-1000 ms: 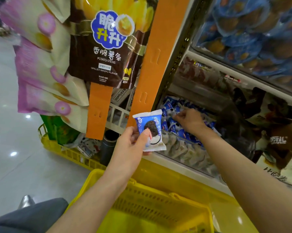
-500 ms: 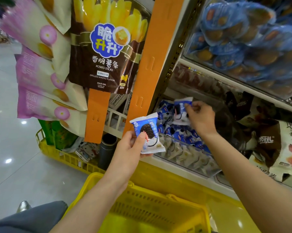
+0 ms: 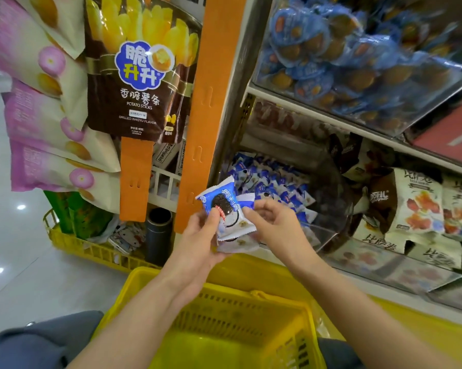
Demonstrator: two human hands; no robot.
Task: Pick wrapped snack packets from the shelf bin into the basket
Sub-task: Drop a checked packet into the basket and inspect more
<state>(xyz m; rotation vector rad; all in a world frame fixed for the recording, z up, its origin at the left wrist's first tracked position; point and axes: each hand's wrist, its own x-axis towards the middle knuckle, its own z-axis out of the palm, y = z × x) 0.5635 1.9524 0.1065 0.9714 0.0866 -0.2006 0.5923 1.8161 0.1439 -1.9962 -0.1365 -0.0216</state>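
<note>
Since half a second ago, the right hand has left the shelf bin and come across to the left hand, bringing a second packet with it. Both hands now meet above the far rim of the basket, between the basket and the shelf.

Hand state:
- Left hand: fingers and thumb curled round the front packet, which stands upright with its printed face toward the person.
- Right hand: thumb and fingers pinch the second packet, which is tucked behind and below the front packet and touches it. How far the left fingers already reach round it cannot be told.

The remaining blue packets lie heaped in the shelf bin, just beyond the hands. From this view, no packets show in the basket.

Judged step: transfer of the second packet into the left hand, or release of both into the basket.

Likely faults:
1. Slip. The wrappers look glossy. Two stacked in one grip can slide on each other if the right hand lets go before the left thumb clamps both.
2. Missed drop. The hands sit over the far rim and not the middle of the basket. A release here can send a packet onto the rim or down beside the shelf front.
3. Crushing. A hard squeeze to stop a slip can break the biscuit inside.
</note>
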